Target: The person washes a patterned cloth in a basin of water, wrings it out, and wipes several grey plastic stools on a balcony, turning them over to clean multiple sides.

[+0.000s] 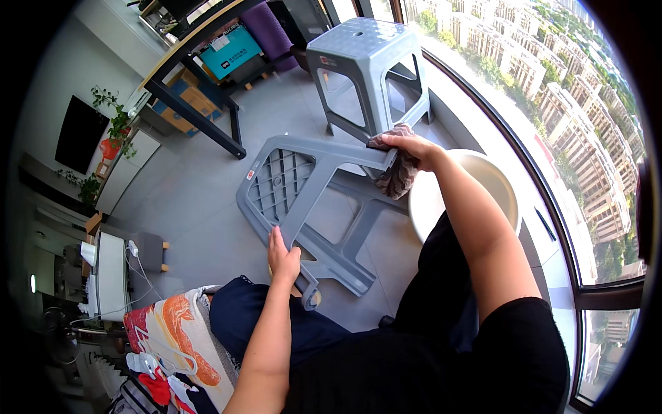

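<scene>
A grey plastic stool [331,155] lies tipped on its side before me, the ribbed underside of its seat showing at the left. My left hand [284,259] grips a leg of it near my knee. In my right hand [414,147] is a brown patterned cloth [397,178], wrapped against the end of another leg at the far right. Part of the cloth hangs below my fingers. Just right of the cloth stands a round cream basin [468,165], partly hidden by my right forearm and leg.
A second grey plastic stool [362,39] stands upright beyond, beside the window sill [538,207]. To the left is a table with a dark metal leg [194,116], with cardboard boxes [189,101] under it. A seat with a patterned cover [178,331] holds clothes and a hanger.
</scene>
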The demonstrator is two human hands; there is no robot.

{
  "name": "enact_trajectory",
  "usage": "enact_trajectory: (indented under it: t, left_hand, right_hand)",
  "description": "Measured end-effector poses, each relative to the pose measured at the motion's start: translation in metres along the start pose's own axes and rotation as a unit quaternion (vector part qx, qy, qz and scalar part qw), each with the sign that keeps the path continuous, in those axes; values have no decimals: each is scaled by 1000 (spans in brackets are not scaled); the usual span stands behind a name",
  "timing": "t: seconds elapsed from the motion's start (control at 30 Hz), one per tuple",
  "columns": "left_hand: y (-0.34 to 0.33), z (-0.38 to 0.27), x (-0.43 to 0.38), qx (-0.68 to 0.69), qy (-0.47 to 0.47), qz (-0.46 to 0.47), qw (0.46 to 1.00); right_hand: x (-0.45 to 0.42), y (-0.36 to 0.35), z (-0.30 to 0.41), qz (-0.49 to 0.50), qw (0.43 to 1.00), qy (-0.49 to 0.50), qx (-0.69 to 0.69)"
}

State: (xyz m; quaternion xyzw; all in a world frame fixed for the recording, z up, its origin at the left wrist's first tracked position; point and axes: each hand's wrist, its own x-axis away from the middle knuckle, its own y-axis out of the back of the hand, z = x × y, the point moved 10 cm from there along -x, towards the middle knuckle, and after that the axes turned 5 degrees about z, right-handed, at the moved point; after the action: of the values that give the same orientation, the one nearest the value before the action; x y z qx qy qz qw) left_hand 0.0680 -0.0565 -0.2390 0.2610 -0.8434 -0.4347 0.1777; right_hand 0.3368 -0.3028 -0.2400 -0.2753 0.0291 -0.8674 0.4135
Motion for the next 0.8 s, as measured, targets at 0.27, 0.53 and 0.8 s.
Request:
enact_trajectory:
  t: [0.27, 0.53, 0.8]
  left_hand:
    - [10, 7, 4, 123, -27, -59, 990]
    - [27, 25, 1, 193, -9, -140, 971]
    - [33, 45, -16, 211, -17, -181, 960]
  right_hand:
    - [-10, -12, -6, -21, 975, 49, -215]
    - [-8, -23, 7, -108, 944, 117, -289]
    - [-5, -29, 21, -168, 933, 195, -250]
